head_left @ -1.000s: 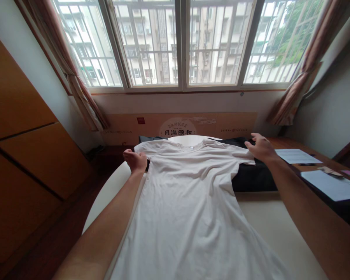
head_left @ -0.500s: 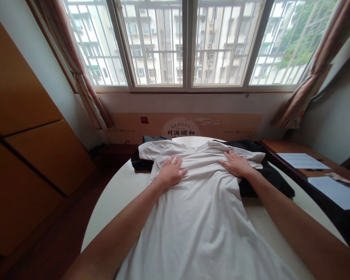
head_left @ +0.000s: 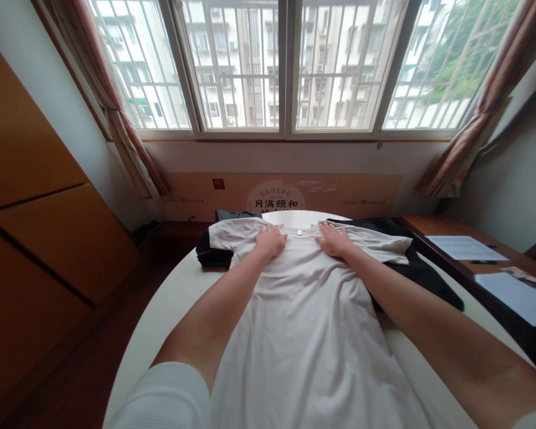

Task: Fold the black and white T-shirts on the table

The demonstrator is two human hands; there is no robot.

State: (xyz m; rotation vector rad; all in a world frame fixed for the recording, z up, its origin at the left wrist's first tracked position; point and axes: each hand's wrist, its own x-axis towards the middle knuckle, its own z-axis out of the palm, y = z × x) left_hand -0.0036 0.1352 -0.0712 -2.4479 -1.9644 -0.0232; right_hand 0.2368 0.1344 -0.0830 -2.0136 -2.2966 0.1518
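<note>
Head view, T-shirt [head_left: 299,316]: white, short-sleeved, laid lengthwise over a round white table [head_left: 152,322], collar at the far end, lower end running out of frame.
Left hand [head_left: 271,240]: palm down on the cloth just left of the collar, touching; fingers extended, slightly spread, with no pinch visible.
Right hand [head_left: 335,240]: palm down on the opposite side of the collar, touching; fingers also extended, slightly apart. Cannot tell how hard either palm presses.
Neck tag [head_left: 299,232]: between the hands, uncovered (a handy centre mark for keeping both shoulders even).
Creases: mostly below the right hand, running down the chest toward the waist.
Smoothing, as judged: best done with flat palms and light, even pressure, from the collar outward, without dragging the neckline askew.
In the way: black garment [head_left: 422,274] under the right sleeve and black bundle [head_left: 214,253] under the left, probably making an uneven bed (likely to shift if pushed hard).
Around: wooden desk [head_left: 417,226] with paper sheets [head_left: 467,248] at right, printed cardboard panel [head_left: 196,185] beyond the table, barred window above, wooden cabinet [head_left: 31,256] at left, well apart.
</note>
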